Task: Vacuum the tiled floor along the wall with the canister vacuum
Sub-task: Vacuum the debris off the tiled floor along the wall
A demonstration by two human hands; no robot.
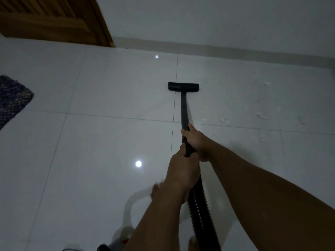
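Both hands hold the black vacuum wand (184, 109), which runs forward to a flat black floor head (183, 86) resting on the white tiled floor (101, 134). My right hand (196, 142) grips the wand higher up. My left hand (182, 169) grips just behind it, where the ribbed black hose (201, 211) begins. The hose runs down past my arms. The floor head lies a short way in front of the wall's baseboard (235, 49). White scraps of debris (261, 116) are scattered on the tiles to the right of the head.
A wooden door (54, 19) stands at the top left. A dark woven mat (12, 98) lies at the left edge. My bare foot (155, 192) shows under my left arm. Part of the vacuum's pale body (123, 234) sits at the bottom.
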